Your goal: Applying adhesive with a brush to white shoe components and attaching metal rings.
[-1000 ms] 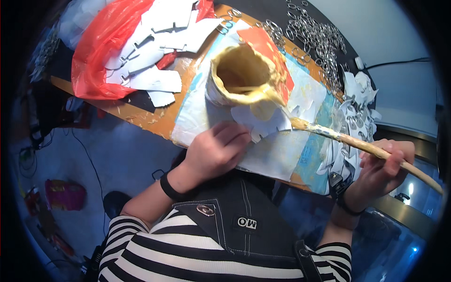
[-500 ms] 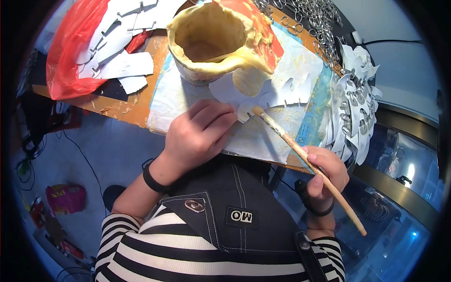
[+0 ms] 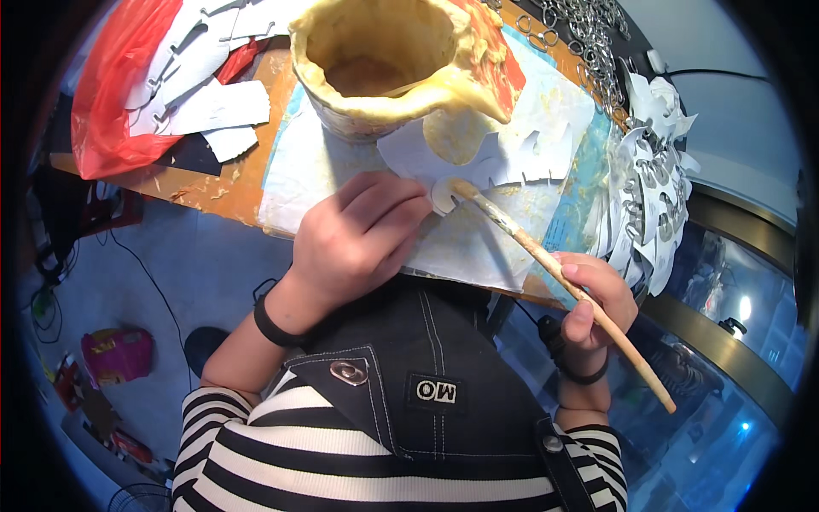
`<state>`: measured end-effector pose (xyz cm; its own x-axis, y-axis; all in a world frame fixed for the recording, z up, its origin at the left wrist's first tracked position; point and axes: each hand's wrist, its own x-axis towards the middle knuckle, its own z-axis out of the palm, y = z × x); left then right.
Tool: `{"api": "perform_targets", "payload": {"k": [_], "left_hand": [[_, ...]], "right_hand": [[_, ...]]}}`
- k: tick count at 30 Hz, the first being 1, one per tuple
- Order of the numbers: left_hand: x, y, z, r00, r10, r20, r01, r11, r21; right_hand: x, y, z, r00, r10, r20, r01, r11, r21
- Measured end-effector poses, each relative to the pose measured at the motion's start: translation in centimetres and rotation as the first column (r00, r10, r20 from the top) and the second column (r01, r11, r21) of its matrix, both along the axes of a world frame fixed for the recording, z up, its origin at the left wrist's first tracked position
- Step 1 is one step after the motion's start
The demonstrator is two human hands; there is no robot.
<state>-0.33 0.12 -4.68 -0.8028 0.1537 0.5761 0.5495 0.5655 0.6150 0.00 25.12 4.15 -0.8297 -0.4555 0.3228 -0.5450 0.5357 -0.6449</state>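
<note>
A long wooden-handled glue brush (image 3: 533, 247) slants across the work, gripped by my right hand (image 3: 599, 299) around its lower middle. The brush tip touches a small rounded white tab with a slot (image 3: 445, 196). My left hand (image 3: 363, 239) is closed, its fingertips pinched at the left side of this tab; whatever lies beneath the fingers is hidden. Just beyond is a larger white cut-out piece with notched edges (image 3: 490, 160), lying on a white sheet smeared with yellowish glue (image 3: 320, 183). A tub crusted with yellow glue (image 3: 350, 115) stands behind it.
A red plastic bag (image 3: 107, 128) and slotted white pieces (image 3: 217, 107) lie at the far left. Metal rings and chains (image 3: 589, 51) are heaped at the far right, above a stack of white pieces with metal rings (image 3: 653, 192). The wooden table's front edge (image 3: 213, 205) is close to me.
The brush and my right hand have shifted slightly, the tip moving a little left and up over the tab. My left hand keeps its pinch. The whole view has shifted slightly.
</note>
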Motion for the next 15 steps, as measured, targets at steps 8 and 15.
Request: {"api": "perform_targets", "payload": {"k": [8,15], "left_hand": [[0.0,0.0,-0.1,1.000,0.001,-0.014,-0.001,1.000,-0.010],[0.1,-0.2,-0.4,1.000,0.003,-0.020,-0.004,0.999,-0.047]], "right_hand": [[0.7,1.2,0.9,0.986,-0.142,0.083,0.148,0.986,-0.072],[0.9,1.6,0.0,0.970,-0.215,0.113,0.238,0.932,-0.271]]}}
